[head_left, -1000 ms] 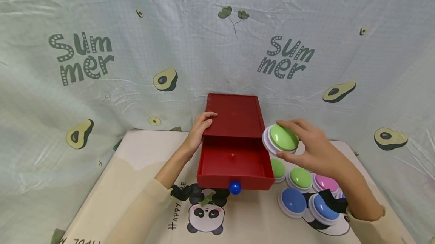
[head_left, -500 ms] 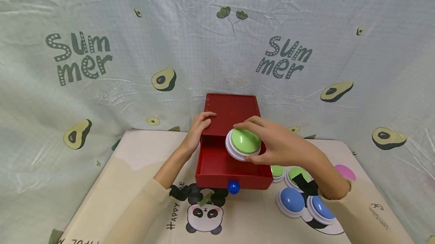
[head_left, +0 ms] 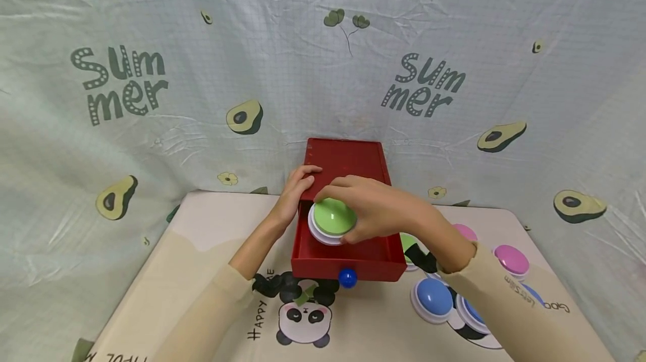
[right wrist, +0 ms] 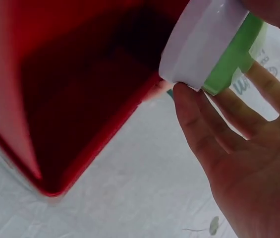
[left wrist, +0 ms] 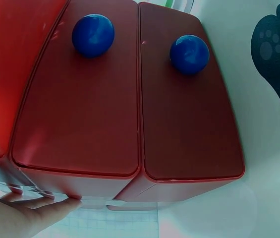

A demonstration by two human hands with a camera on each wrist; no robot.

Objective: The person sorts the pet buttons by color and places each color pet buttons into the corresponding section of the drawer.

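Observation:
A red cabinet [head_left: 348,160] stands at the back of the table with its top drawer [head_left: 318,268] pulled out by a blue knob's side. My left hand [head_left: 291,198] rests against the cabinet's left side, fingers over the top edge. In the left wrist view, two closed lower drawers [left wrist: 80,99] show, each with a blue knob. My right hand [head_left: 378,208] grips a round push button with a green dome and white base [head_left: 333,217], thumb and fingers around its rim. It overlaps the left part of the open drawer; the right wrist view has it tilted beside the drawer's edge [right wrist: 105,144].
Right of the cabinet lie more push buttons: a blue one [head_left: 434,296], a pink one [head_left: 512,259] and a green one [head_left: 407,243], partly behind my right arm. A printed curtain [head_left: 282,59] hangs behind the table, whose mat [head_left: 202,272] carries a panda print.
My right hand has carried the green push button leftward from beside the cabinet to over the open drawer. The left hand has stayed on the cabinet.

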